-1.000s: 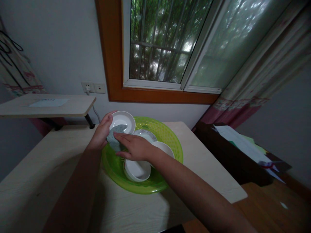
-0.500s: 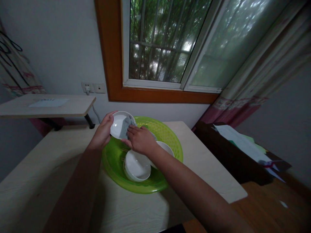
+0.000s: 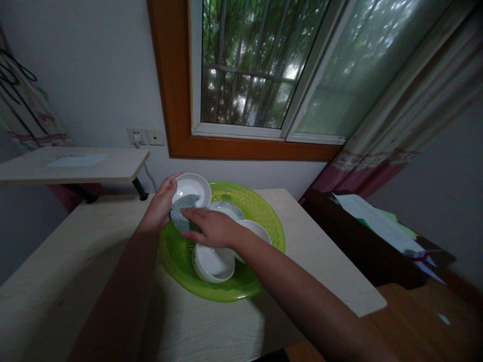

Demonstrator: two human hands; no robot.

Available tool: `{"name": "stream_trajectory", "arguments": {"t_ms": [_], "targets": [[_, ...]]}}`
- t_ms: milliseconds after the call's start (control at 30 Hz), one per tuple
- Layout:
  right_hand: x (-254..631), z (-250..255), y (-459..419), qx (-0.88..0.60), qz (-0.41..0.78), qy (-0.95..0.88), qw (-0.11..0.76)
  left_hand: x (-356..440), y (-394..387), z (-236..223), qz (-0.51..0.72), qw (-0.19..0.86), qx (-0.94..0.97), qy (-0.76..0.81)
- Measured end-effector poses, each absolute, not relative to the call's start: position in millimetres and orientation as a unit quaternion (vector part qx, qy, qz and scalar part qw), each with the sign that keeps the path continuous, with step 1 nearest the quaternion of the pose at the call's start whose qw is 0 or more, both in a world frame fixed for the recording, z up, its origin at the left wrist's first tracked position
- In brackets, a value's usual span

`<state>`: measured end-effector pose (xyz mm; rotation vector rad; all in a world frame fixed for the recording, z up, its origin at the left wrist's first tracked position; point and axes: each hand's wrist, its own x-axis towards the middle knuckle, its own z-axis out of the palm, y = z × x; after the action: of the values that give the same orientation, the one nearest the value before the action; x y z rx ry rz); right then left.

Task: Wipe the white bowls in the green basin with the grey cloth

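Observation:
Tilted over the left rim of a green plastic basin [image 3: 269, 213], a white dish [image 3: 194, 185] is gripped at its left edge by my left hand [image 3: 160, 205], thumb on the rim. My right hand [image 3: 213, 228] presses a grey-green cloth [image 3: 181, 215] against the dish's lower edge, with fingers flat over the cloth. Inside the basin a white bowl [image 3: 216, 265] sits near the front. Another white bowl [image 3: 258, 230] is on the right, partly behind my right forearm. A dish with a patterned rim [image 3: 231, 208] lies behind my right hand.
The basin stands on a pale wooden table [image 3: 302, 246]. At the left is a raised shelf [image 3: 113, 171] with a paper on it. Wall sockets [image 3: 145, 137] and a window [image 3: 264, 75] are behind. Papers [image 3: 377, 229] lie on dark furniture at the right.
The cloth under my right hand went rightward and up across the dish, then came back left and down to its lower edge. My left hand and the dish stayed nearly in place.

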<state>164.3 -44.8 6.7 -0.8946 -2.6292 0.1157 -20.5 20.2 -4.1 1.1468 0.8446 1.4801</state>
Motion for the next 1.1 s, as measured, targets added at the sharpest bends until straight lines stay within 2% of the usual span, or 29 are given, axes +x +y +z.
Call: {"name": "stream_trajectory", "arguments": {"t_ms": [200, 400, 833, 1100], "targets": [[171.3, 11.1, -35.4, -0.389, -0.054, -0.912, 0.12, -21.6, 26.6, -8.8, 0.621, 0.526, 0.471, 0.339], [170.7, 18.9, -37.4, -0.392, -0.129, -0.907, 0.085, -23.2, 24.2, -5.0, 0.614, 0.545, 0.463, 0.334], [185.1, 25.5, -32.3, -0.385, -0.162, -0.899, 0.129, -20.8, 13.5, 5.3, 0.576, 0.588, 0.451, 0.346], [178.8, 23.7, -36.4, -0.389, -0.165, -0.901, 0.098, -19.8, 15.5, 2.5, 0.579, 0.591, 0.444, 0.345]]}}
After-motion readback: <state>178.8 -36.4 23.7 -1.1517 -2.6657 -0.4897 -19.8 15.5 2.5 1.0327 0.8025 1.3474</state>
